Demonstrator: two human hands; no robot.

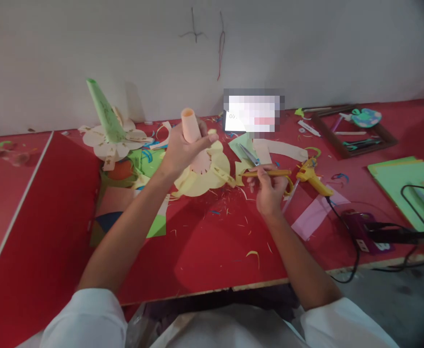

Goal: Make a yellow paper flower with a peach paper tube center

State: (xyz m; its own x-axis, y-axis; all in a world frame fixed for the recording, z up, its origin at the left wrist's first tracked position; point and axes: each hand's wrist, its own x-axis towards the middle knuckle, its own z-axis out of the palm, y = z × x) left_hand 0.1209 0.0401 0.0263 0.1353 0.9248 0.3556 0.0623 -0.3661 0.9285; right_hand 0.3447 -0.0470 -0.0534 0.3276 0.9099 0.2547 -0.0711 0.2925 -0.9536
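Note:
My left hand [188, 147] is closed around an upright peach paper tube [190, 125]. The tube's notched lower end meets a pale yellow scalloped paper shape [201, 183] on the table. In my right hand [270, 191], closed, a yellow pencil [279, 172] lies across the fingers, its tip toward the left. Scissors [248, 153] show their grey blades just beyond that hand; a yellow loop shows at its right side. I cannot tell whether the hand also grips them. A yellow glue gun [313, 176] lies to the right of this hand.
A green paper cone [105, 111] stands on a cream petalled base at the left. A lit screen [251, 113] leans at the wall. Paper scraps litter the red table [212, 261]. A brown frame [353, 152], green sheets [407, 183] and a black cable [359, 251] are at the right.

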